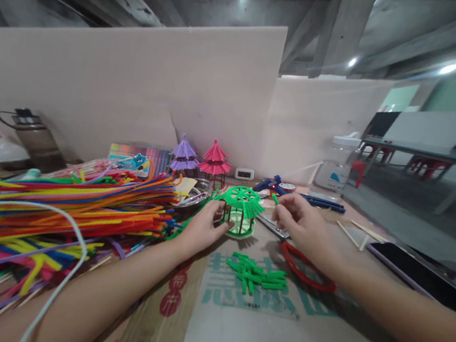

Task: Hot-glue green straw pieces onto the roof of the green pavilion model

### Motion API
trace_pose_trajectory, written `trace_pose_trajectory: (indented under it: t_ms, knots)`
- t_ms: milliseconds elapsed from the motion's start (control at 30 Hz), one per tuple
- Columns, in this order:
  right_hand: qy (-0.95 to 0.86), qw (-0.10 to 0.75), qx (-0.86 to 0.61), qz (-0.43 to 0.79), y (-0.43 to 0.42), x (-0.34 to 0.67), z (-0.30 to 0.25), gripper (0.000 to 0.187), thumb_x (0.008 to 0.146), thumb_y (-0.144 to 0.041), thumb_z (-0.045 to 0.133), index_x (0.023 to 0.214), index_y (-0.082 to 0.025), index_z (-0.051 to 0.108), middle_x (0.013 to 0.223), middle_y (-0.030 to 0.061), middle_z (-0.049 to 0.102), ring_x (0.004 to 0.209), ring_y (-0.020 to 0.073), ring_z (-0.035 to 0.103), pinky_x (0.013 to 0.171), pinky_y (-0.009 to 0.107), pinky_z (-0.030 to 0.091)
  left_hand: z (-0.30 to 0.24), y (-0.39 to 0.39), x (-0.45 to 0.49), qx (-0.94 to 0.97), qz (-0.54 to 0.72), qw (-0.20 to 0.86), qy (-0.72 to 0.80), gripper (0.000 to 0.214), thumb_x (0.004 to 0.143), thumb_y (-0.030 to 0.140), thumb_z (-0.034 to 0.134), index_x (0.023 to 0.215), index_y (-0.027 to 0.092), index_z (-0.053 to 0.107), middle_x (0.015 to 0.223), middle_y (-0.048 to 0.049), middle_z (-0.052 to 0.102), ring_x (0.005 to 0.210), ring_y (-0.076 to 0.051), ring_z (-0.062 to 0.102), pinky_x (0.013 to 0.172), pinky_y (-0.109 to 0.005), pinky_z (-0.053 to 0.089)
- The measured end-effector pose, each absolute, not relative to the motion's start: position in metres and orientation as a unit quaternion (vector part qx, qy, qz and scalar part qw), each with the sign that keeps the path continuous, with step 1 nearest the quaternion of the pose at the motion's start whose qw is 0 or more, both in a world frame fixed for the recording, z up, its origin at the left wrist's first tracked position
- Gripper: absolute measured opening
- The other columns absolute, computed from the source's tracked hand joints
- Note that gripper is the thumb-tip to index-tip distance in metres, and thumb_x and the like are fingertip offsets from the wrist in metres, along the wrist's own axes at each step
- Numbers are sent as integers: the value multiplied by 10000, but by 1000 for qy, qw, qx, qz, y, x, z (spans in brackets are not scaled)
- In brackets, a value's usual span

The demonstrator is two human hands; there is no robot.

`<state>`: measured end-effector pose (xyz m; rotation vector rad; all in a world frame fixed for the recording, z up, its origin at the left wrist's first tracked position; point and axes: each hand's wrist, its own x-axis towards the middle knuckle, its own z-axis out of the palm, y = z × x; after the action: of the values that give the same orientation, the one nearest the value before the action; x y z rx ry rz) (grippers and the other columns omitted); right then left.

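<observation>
A small pavilion model (242,195) with a green fuzzy roof and brown posts stands on an octagonal base. My left hand (205,224) grips its left side, with the fingers and thumb around a post and the base edge. Only the front right part of the roof carries hanging green strips; open spokes show on top. To the right, my right hand (300,218) pinches a short green pipe cleaner piece (275,199), apart from the roof. A pile of short green pipe cleaner pieces (255,274) lies in front. Red-handled scissors (306,283) rest partly under my right hand.
Bundles of coloured pipe cleaners (85,198) cover the left side. Behind stand a purple pavilion (182,155), a pink pavilion (215,158), a small clock (244,174) and a blue glue gun (270,184). A phone (418,272), wooden sticks (363,233) and a clear bottle (336,164) are rightward.
</observation>
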<state>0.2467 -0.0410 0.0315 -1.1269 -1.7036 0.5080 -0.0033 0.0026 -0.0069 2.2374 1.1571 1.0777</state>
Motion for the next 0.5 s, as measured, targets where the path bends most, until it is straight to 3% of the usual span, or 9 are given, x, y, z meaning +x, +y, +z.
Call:
trace_pose_trajectory:
  t_ms: [200, 500]
  knots:
    - [-633, 524, -435, 368, -59, 231, 14, 220, 878, -411, 622, 892, -199, 564, 792, 37, 725, 683, 159, 685, 672, 291, 560, -5, 2, -4, 821, 391, 142, 390, 280, 867, 320, 626, 1103, 185, 557, 1212, -127, 539, 1131, -252, 565, 948, -401, 520]
    - [-694, 484, -447, 289, -73, 229, 23, 273, 942, -390, 506, 740, -213, 554, 638, -5, 625, 552, 123, 563, 514, 236, 439, -2, -1, -2, 836, 375, 75, 393, 257, 889, 336, 609, 1073, 178, 523, 1059, -97, 578, 987, -239, 586, 868, -396, 535]
